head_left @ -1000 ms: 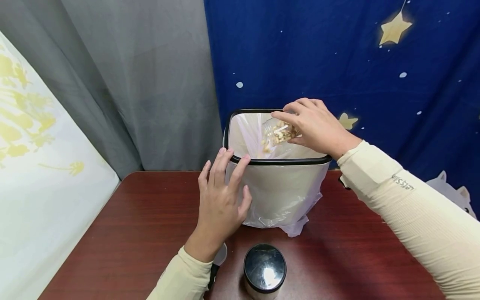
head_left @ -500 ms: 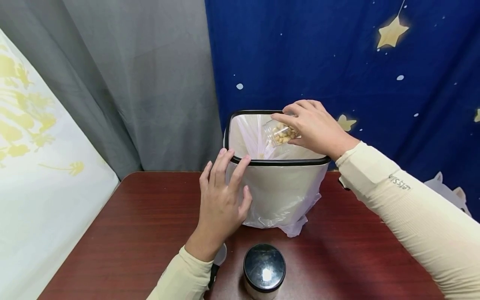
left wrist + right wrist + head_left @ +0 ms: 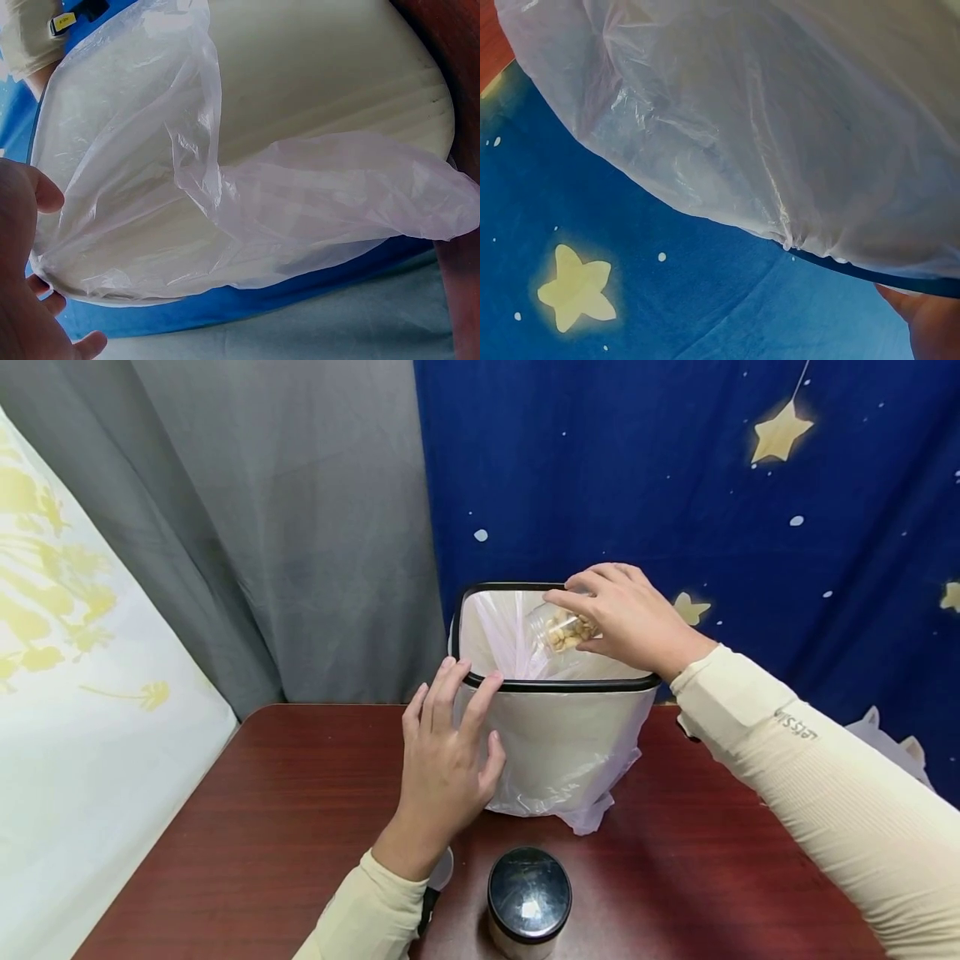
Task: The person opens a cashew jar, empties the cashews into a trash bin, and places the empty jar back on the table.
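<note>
In the head view my right hand [image 3: 633, 618] grips a clear jar [image 3: 540, 622] tilted on its side, its mouth facing left. Pale nut-like pieces [image 3: 572, 632] lie inside it. The jar is over the opening of a cream trash bin [image 3: 558, 735], which has a black rim [image 3: 570, 686] and a thin pinkish plastic bag [image 3: 590, 817] as a liner. My left hand [image 3: 446, 760] has its fingers spread, with the fingertips at the rim's left front corner. In the left wrist view, the liner [image 3: 322, 187] hangs loosely over the bin's outside near that hand [image 3: 26, 262].
A jar with a shiny black lid [image 3: 529, 893] stands on the reddish-brown table [image 3: 322, 793] in front of the bin. Partly behind my left wrist lies a small round translucent piece [image 3: 442, 870]. Grey [image 3: 337, 527] and blue [image 3: 637, 468] curtains hang behind.
A second ago pieces were spilling from the jar's mouth; now the visible pieces sit deeper in the jar. Both hands keep nearly the same place, and the head view has shifted slightly.
</note>
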`<control>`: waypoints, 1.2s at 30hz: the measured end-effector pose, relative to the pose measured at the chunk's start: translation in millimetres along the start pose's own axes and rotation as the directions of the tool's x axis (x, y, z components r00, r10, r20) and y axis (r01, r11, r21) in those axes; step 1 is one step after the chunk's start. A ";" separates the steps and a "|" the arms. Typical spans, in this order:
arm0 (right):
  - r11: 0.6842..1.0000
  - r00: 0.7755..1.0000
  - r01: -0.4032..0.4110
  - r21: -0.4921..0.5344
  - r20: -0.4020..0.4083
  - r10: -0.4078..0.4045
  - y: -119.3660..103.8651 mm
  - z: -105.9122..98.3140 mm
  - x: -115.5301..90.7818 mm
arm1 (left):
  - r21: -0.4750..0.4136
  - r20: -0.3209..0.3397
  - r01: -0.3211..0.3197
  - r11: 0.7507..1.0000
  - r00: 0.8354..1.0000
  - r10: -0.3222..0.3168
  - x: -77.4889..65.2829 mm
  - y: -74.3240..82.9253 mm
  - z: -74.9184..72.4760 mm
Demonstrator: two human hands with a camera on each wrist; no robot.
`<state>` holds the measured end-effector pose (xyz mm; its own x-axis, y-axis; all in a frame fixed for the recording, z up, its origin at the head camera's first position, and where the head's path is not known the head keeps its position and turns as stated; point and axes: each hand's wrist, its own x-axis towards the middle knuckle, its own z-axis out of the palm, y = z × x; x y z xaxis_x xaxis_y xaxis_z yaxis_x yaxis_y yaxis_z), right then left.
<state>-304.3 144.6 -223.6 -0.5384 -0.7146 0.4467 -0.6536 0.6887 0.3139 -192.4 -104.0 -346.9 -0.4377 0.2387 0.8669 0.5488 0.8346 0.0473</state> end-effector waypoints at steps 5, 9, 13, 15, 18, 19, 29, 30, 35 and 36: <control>1.000 1.000 -0.016 0.004 -0.006 0.016 0.7 -0.2 -0.8 | -0.001 -0.009 -0.007 1.000 1.000 0.007 0.4 -0.3 1.6; 1.000 1.000 -0.015 -0.003 0.001 0.015 0.5 0.5 -0.8 | 0.003 -0.008 -0.005 1.000 1.000 0.005 -0.3 -0.4 2.3; 1.000 1.000 -0.013 -0.012 0.004 0.013 0.4 0.7 -1.0 | 0.000 -0.010 -0.007 1.000 1.000 0.007 -0.8 -0.9 2.7; 1.000 1.000 -0.012 -0.015 0.003 0.013 0.5 0.8 -1.2 | -0.004 -0.013 -0.009 1.000 1.000 0.009 -0.7 -1.0 2.9; 1.000 1.000 -0.013 -0.018 0.001 0.013 0.6 0.9 -1.8 | -0.006 -0.011 -0.008 1.000 1.000 0.008 -0.8 -1.0 3.2; 1.000 1.000 -0.013 -0.018 -0.002 0.013 0.6 1.0 -2.0 | -0.006 -0.010 -0.007 1.000 1.000 0.007 -0.9 -0.9 3.2; 1.000 1.000 -0.013 -0.027 -0.025 0.012 0.7 -0.8 -3.5 | -0.010 -0.011 -0.016 1.000 1.000 0.016 -0.4 0.3 3.0; 0.999 1.000 -0.015 -0.030 -0.022 0.014 0.7 -0.9 -3.4 | -0.009 -0.009 -0.016 1.000 1.000 0.016 -0.4 0.3 2.8; 0.999 1.000 -0.020 -0.027 -0.007 0.020 0.1 -0.9 -2.3 | -0.003 -0.002 -0.013 1.000 1.000 0.013 -0.5 0.2 1.7; 0.999 1.000 -0.019 -0.028 -0.006 0.019 0.0 -0.8 -2.0 | -0.002 -0.003 -0.013 1.000 1.000 0.013 -0.6 0.2 1.5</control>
<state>-302.9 146.1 -223.8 -0.5476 -0.7004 0.4578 -0.6279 0.7056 0.3284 -193.1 -103.2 -348.1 -0.4284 0.2478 0.8689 0.5558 0.8305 0.0371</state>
